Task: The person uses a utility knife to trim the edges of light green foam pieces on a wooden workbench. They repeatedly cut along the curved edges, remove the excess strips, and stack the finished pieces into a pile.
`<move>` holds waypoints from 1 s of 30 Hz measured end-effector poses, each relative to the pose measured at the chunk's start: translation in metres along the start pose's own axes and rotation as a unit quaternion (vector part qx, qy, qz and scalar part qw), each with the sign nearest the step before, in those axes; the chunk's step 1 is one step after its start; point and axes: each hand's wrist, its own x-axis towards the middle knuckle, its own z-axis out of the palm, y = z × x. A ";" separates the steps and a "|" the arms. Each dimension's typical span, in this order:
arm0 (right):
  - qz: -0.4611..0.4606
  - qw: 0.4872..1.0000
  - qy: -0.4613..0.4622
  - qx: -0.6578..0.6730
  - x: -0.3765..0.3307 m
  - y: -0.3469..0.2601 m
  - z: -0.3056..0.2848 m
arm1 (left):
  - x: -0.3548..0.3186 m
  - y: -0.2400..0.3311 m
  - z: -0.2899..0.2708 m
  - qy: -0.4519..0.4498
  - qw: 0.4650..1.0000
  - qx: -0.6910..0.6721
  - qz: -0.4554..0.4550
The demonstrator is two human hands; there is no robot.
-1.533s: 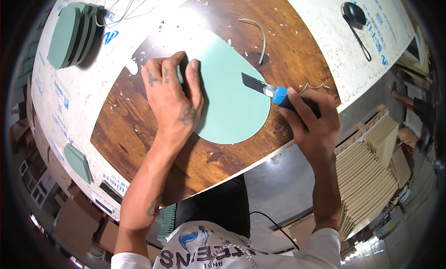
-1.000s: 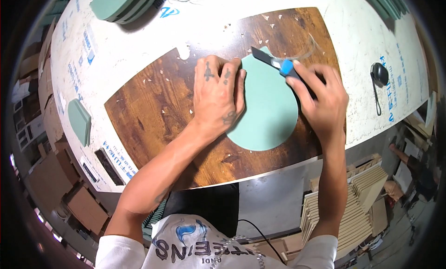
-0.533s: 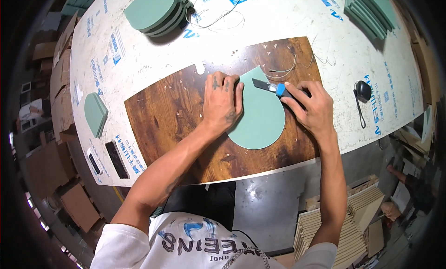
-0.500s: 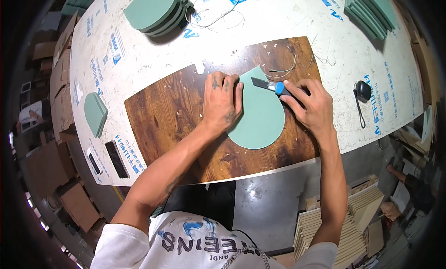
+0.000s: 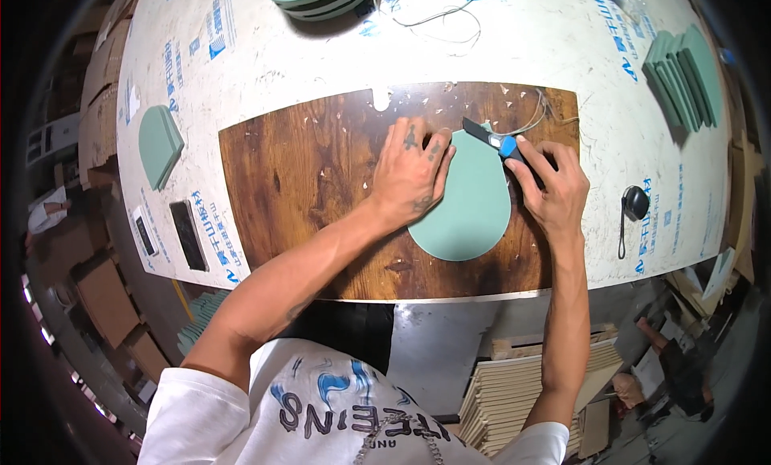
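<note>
White covering with blue print lies over the table (image 5: 562, 55), and a brown wooden board (image 5: 321, 184) sits on top of it. On the board lies a round green foam piece (image 5: 470, 204). The left hand (image 5: 411, 172) is spread flat and presses down on the left side of the foam piece. The right hand (image 5: 552, 188) is closed around a knife with a blue grip (image 5: 498, 140), and its blade touches the top edge of the foam piece. More green foam pieces (image 5: 683, 71) lean in a row far to the right. A black phone (image 5: 186, 234) lies at the left.
</note>
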 end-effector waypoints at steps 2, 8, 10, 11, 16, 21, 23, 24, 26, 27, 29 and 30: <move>-0.007 1.000 0.003 -0.002 0.007 0.001 0.002 | 0.002 0.001 0.000 0.010 1.000 -0.005 0.000; -0.029 0.999 0.021 -0.004 0.024 0.006 0.015 | 0.003 0.000 0.000 -0.018 0.999 0.026 -0.006; -0.022 0.999 0.006 -0.036 0.046 0.013 0.026 | 0.004 0.002 -0.001 -0.026 0.999 0.015 0.012; -0.022 0.999 0.012 -0.039 0.060 0.014 0.033 | 0.006 0.000 -0.005 -0.031 0.999 0.012 0.025; 0.075 0.997 0.003 -0.033 0.072 -0.003 0.033 | 0.007 0.003 -0.002 -0.065 0.998 0.004 0.000; 0.244 0.948 -0.165 0.122 0.069 -0.023 -0.023 | 0.005 0.002 -0.016 -0.088 0.996 -0.006 -0.031; 0.318 0.919 -0.123 0.196 0.035 -0.028 -0.035 | 0.007 0.005 -0.015 -0.109 0.993 -0.027 -0.045; 0.431 0.844 -0.141 0.286 0.016 -0.029 -0.043 | 0.007 0.006 -0.008 -0.107 0.993 -0.029 -0.038; 0.566 0.711 -0.101 0.406 -0.037 -0.038 -0.050 | 0.006 0.012 0.001 -0.124 0.991 -0.040 -0.031; 0.583 0.679 -0.058 0.442 -0.057 -0.049 -0.046 | 0.008 0.012 -0.005 -0.129 0.990 -0.044 -0.039; 0.602 0.612 0.040 0.511 -0.110 -0.059 -0.027 | 0.010 0.017 -0.011 -0.113 0.991 -0.050 -0.054; 0.600 0.562 0.101 0.559 -0.129 -0.066 -0.020 | 0.011 0.019 -0.012 -0.090 0.993 -0.045 -0.064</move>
